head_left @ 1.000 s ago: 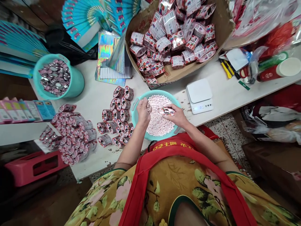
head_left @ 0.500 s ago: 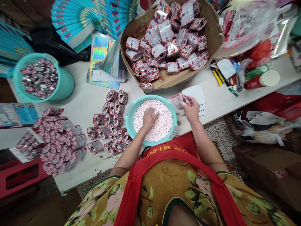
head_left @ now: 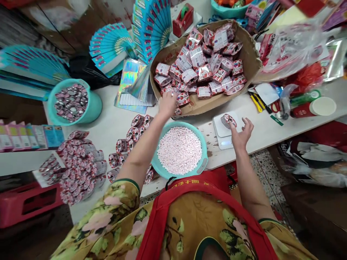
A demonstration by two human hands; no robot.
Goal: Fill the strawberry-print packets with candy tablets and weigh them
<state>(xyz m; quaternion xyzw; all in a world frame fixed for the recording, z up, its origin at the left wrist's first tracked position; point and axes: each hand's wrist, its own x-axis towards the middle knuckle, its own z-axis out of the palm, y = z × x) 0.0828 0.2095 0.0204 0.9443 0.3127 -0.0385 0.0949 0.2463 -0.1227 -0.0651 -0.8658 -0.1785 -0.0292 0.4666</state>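
Observation:
My left hand (head_left: 167,103) reaches over the near left edge of the cardboard box (head_left: 199,105), its fingers down among the printed ring-shaped packets (head_left: 189,76). Its fingertips are hidden, so I cannot tell whether they grip one. One packet (head_left: 228,121) sits on a flat white scale (head_left: 225,132). Beside it my right hand (head_left: 242,133) is open, fingers spread and thumb close to the packet; whether they touch, I cannot tell. In front of my body stands a turquoise basin (head_left: 203,167) of small pale pink candies (head_left: 179,150).
Stacked packets (head_left: 121,146) stand left of the basin, partly behind my left forearm, with a larger pile (head_left: 81,169) further left. A turquoise bucket (head_left: 94,106) holds shiny round pieces. Cutters (head_left: 257,103) and a red cup (head_left: 300,110) lie at right.
My left hand has left the candies and moved up to the box. My right hand has let go of a packet, which is now on the scale. The view has shifted.

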